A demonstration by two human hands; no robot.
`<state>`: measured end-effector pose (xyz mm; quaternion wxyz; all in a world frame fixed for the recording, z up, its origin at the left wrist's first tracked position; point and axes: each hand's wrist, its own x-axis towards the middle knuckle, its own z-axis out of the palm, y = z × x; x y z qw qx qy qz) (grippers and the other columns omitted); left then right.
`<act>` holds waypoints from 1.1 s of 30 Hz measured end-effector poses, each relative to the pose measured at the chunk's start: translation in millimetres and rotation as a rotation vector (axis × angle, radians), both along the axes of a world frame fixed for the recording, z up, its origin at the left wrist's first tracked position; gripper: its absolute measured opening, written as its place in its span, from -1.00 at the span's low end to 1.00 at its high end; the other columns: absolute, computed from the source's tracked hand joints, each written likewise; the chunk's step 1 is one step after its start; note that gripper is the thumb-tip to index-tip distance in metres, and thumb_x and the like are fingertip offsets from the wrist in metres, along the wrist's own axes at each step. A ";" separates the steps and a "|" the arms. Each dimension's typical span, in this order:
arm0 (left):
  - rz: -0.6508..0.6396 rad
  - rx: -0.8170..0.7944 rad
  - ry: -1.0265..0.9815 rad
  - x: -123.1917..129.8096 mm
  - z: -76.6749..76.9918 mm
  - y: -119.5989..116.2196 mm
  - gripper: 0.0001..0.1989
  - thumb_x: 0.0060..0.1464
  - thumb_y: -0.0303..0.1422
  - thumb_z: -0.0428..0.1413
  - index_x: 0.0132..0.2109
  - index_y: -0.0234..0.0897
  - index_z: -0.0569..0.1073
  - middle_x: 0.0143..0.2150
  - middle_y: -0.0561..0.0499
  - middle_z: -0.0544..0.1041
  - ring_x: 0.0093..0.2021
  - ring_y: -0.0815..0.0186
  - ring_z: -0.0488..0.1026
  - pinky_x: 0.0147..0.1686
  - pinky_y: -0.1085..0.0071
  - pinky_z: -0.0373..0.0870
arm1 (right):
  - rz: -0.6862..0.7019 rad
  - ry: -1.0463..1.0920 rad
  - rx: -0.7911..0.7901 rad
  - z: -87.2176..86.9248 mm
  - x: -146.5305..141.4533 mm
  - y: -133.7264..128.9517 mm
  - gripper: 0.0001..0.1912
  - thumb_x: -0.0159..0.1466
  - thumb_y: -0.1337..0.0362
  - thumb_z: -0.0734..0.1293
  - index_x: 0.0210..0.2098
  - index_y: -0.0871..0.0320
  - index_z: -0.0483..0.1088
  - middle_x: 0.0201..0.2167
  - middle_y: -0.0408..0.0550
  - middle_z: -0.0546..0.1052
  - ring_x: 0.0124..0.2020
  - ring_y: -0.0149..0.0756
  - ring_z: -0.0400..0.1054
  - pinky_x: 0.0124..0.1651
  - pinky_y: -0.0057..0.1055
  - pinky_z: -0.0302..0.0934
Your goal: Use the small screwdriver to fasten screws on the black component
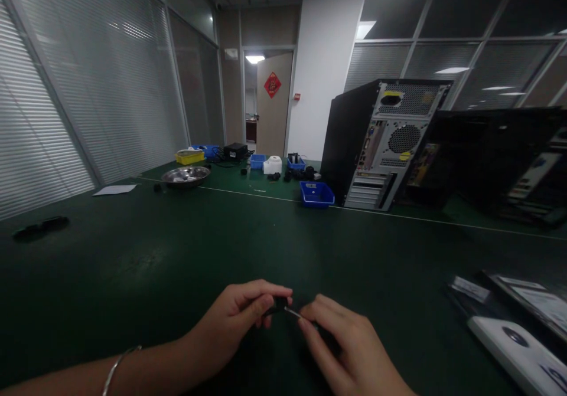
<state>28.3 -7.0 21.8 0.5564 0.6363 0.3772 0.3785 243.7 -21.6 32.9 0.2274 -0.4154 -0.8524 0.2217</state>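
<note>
Low in the middle of the head view, my left hand pinches a small black part between thumb and fingers; what kind of part it is does not show. From the right, my right hand is closed around a slim screwdriver. Its metal shaft points left and its tip meets the black part or lies very close to it. The fingers and palm hide most of the dark handle. Both hands are just above the green tabletop.
A blue tray stands before an upright computer tower, with more computer cases to its right. Drives and a white device lie at right. A metal bowl and dark glasses-like object are at left.
</note>
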 end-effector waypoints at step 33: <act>0.011 0.318 0.296 -0.9 4.8 -12.7 -0.77 0.09 -0.43 0.24 -0.08 -0.15 0.61 -0.20 -0.05 0.64 -0.19 0.19 0.55 -0.17 0.35 0.41 | -0.007 -0.189 0.139 -0.1 -2.9 -1.3 -0.74 0.34 0.32 0.16 -0.34 0.09 0.48 -0.45 -0.09 0.51 -0.47 -0.32 0.46 -0.46 -0.47 0.14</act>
